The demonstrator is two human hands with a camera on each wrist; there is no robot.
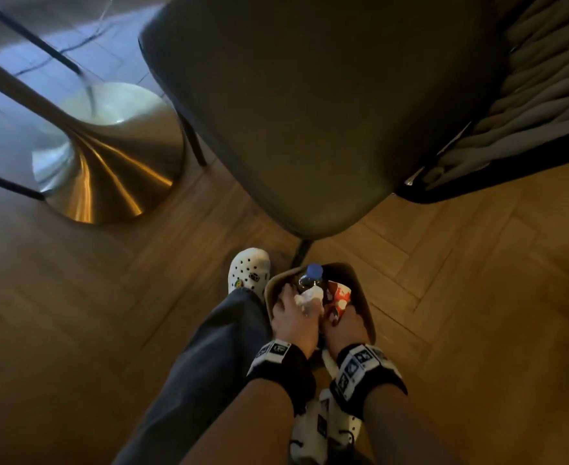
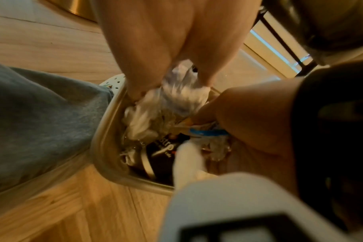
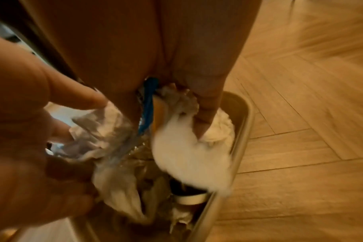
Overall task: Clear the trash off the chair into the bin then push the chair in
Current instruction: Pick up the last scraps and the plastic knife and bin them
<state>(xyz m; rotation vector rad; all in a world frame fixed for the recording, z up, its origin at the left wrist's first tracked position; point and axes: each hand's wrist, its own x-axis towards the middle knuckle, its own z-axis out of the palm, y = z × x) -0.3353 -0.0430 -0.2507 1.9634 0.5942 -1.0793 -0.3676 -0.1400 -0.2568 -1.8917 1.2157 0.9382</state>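
The dark grey chair seat fills the top of the head view with nothing lying on it. Below it on the floor stands a small tan bin, its rim also in the wrist views. Both hands reach into it. My left hand grips crumpled white paper beside a clear bottle with a blue cap. My right hand holds a red-and-white wrapper and a wad of white tissue. A dark cup lies deeper in the bin.
A brass table base stands on the wood floor at the left. A woven chair back is at the right. My leg in grey trousers and a white clog are just left of the bin.
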